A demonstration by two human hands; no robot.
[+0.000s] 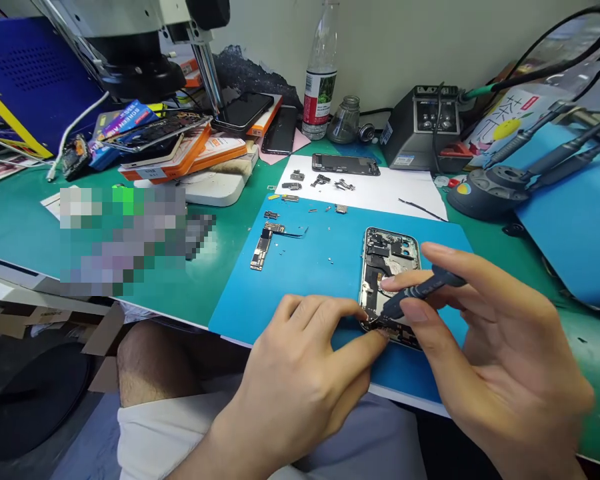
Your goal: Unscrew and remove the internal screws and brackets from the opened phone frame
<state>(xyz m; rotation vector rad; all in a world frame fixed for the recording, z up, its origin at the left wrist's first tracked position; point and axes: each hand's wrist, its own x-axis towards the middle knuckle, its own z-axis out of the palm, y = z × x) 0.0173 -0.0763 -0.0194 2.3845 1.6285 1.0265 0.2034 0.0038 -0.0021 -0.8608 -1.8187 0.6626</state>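
Note:
An opened smartphone (373, 287), its inner parts exposed, lies on the blue mat (320, 260) with its camera end pointing away from me. My left hand (313, 363) grips the phone's near left corner between thumb and index finger. In my right hand (510, 333) is a dark screwdriver (423, 288), tilted, held by the fingers and thumb. Its tip reaches down to the phone's near end, close to my left fingertips; the exact contact point is hidden. To the left on the mat lies a small logic board (261, 250), with tiny loose pieces around it.
Small phone parts (321, 180) and a dark flat part (346, 165) lie on white paper (380, 193). Behind stand a plastic bottle (321, 80), glass jar (345, 123) and soldering station (420, 127). A microscope (140, 57) overhangs piled boxes at left; a flexible-arm stand (495, 190) is right.

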